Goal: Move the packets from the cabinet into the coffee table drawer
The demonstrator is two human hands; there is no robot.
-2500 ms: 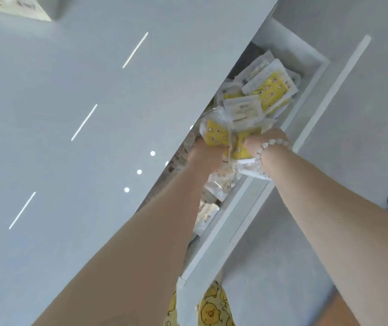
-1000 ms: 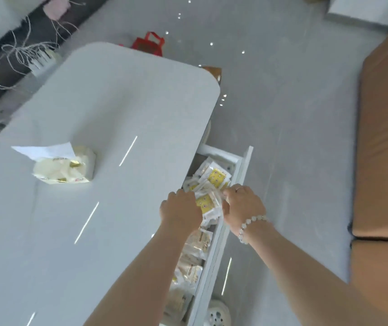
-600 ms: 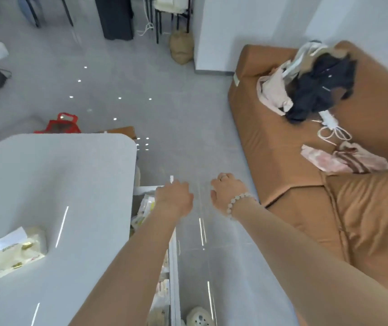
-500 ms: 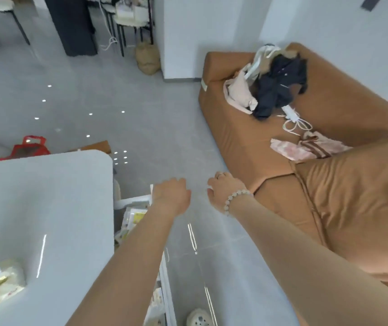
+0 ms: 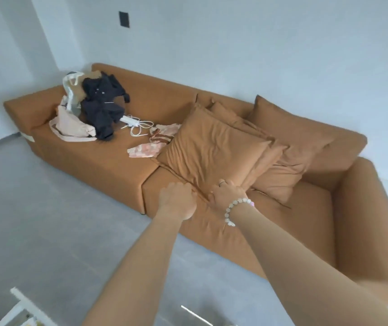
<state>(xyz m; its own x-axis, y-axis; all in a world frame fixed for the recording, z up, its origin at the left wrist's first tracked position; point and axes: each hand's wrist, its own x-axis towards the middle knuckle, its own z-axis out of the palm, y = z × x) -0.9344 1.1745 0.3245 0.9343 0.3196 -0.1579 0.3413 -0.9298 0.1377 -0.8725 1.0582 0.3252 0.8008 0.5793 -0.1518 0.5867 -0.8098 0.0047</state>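
Both my arms stretch forward over the grey floor toward a brown sofa (image 5: 108, 161). My left hand (image 5: 177, 201) and my right hand (image 5: 228, 192), which wears a bead bracelet, show their backs with fingers loosely curled, and I see nothing in either. A white corner of the coffee table drawer (image 5: 21, 302) shows at the bottom left edge. The packets inside it are almost wholly out of view, and the cabinet is not in view.
The sofa carries several brown cushions (image 5: 211, 151), a heap of dark and pale clothes (image 5: 94, 107), a white cable (image 5: 136, 125) and a pink cloth (image 5: 150, 144). Grey floor (image 5: 47, 220) lies between me and the sofa. White walls stand behind.
Both hands let go of the packets in the drawer and lifted away holding nothing. The view swung up and right from the table and drawer to the sofa.
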